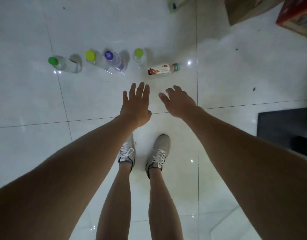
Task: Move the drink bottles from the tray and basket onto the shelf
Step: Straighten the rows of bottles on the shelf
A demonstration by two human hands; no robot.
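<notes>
Several clear drink bottles stand in a row on the white tiled floor: one with a green cap point(53, 60), one with a yellow cap point(90, 55), one with a purple cap point(109, 55) and one with a lime cap point(138, 52). A bottle with a red-brown label point(162, 69) lies on its side to their right. My left hand point(135, 104) reaches forward with straight fingers, holding nothing. My right hand point(178, 101) hovers below the lying bottle, fingers relaxed and empty. No tray, basket or shelf is in view.
Cardboard boxes point(244, 9) and a red box point(298, 16) sit at the top right. A dark mat point(286, 127) lies at the right edge. My feet in white sneakers point(159, 151) stand on the floor below my hands.
</notes>
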